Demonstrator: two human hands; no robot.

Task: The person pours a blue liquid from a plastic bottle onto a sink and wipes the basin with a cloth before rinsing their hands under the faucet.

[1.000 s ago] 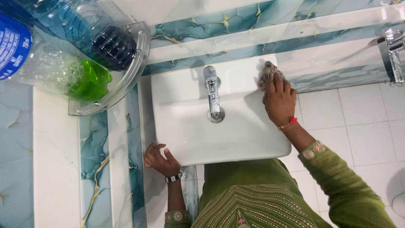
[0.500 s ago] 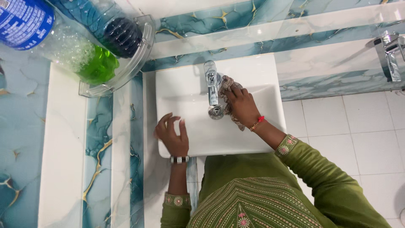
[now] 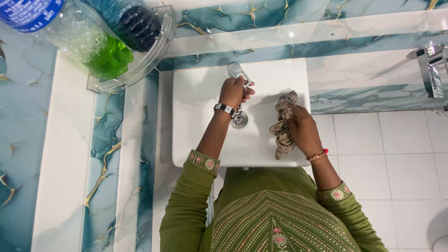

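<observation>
Head view: we are wrapping our left hand (image 3: 232, 91) fingers around the tap (image 3: 236, 71) while our right hand (image 3: 302, 130) fingers are pinching the bunched cloth (image 3: 281, 126), best kept over the sink (image 3: 196, 98).

A chrome tap (image 3: 237, 71) stands at the back of the white sink (image 3: 196, 135). A crumpled brown patterned cloth (image 3: 282, 125) hangs bunched over the basin's right side.
</observation>
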